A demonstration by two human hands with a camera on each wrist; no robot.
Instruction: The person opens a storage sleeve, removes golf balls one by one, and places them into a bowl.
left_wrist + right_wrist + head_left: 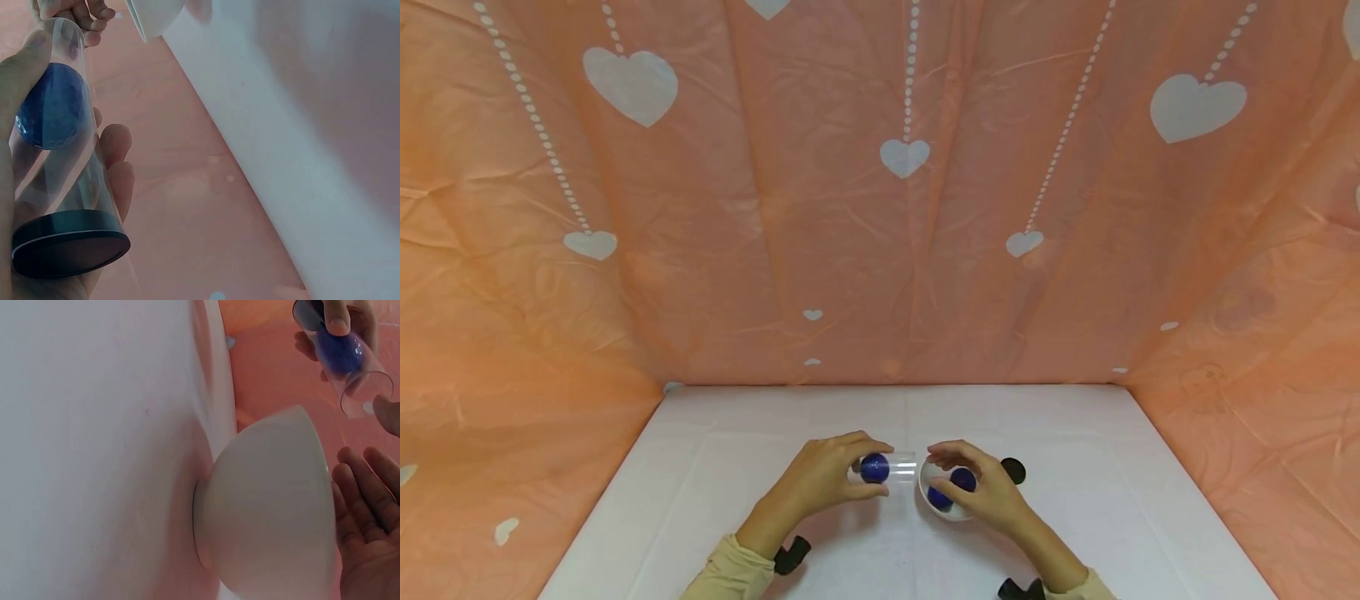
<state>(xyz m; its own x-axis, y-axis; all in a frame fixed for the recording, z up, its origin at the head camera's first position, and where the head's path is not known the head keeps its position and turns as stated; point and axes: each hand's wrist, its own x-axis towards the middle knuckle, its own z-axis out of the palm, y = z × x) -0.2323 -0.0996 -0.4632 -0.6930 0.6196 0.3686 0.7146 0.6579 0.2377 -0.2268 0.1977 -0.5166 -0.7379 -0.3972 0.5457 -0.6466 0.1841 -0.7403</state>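
Note:
My left hand grips a clear plastic tube, which lies nearly level above the table in the head view. Inside the tube is a blue ball, and a black cap covers the end nearer my palm. The tube's other end is uncovered and points toward my right hand. That hand hovers over a white bowl, fingers spread and bent a little, with nothing seen in its grasp. Two blue balls, a rear one and a front one, sit in the bowl, partly behind the fingers.
A round black lid lies on the white table, just beyond my right hand. Orange sheeting with pale hearts rises behind the table and along both sides. Black wrist mounts show at the left wrist and right wrist.

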